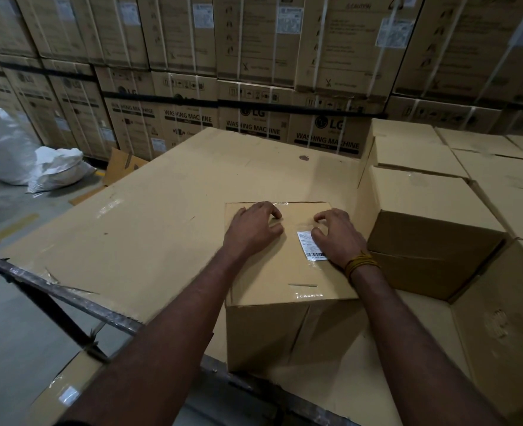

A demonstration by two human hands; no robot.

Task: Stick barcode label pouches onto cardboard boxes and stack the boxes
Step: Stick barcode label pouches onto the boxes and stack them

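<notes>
Under our right hand [337,238] lies the pouch [311,245], a clear sleeve with a white barcode slip, flat on top of the box [285,272]. Its right part is hidden by that hand; its print is too small to read. Both hands press with bent fingertips, gripping nothing; our left hand [254,230] rests just left of the pouch. Right of our right hand stand more boxes [432,253].

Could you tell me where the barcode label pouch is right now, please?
In the head view, the barcode label pouch lies flat on top of the nearest cardboard box, right of centre, between the left hand and the right hand.
</notes>
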